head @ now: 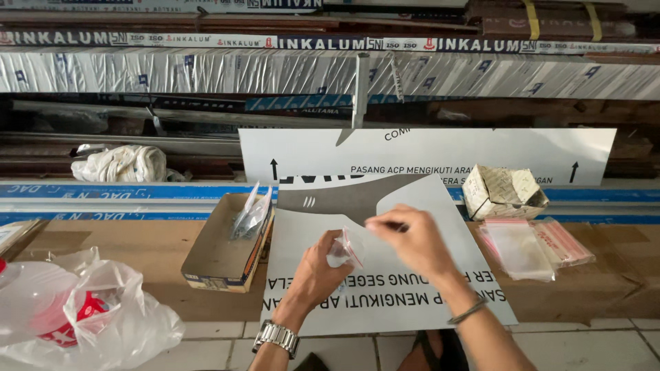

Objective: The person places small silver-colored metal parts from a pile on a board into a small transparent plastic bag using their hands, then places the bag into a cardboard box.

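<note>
While the left hand (317, 264) pinches a small clear zip bag (346, 249) with a red seal strip, holding it up over the white printed panel (385, 288), the right hand (411, 240) has its fingertips drawn together just above the bag's mouth, apparently nipping something tiny; what it is I cannot make out from here. The bag sits between the two hands, over the middle of the panel.

What could go wrong, to my eye: the bag's mouth is narrow and limp, so whatever the right fingers carry could miss the opening and skitter across the smooth panel, which juts past the cardboard edge toward the tiled floor on the near side. The left grip is only a fingertip pinch too, so a nudge from the right hand could twist the bag or tip it.

Counting what lies about: one bag in hand; one loose stack of empty zip bags (533, 246) to the right, too overlapped to number; one opened small carton (504, 192) just beyond them; one shallow cardboard tray (223, 251) to the left with a couple of clear bags in it; one crumpled white plastic bag (89, 309) at near left; one bundled cloth (122, 163) at far left; one wristwatch (276, 336), one bracelet (467, 312).
</note>
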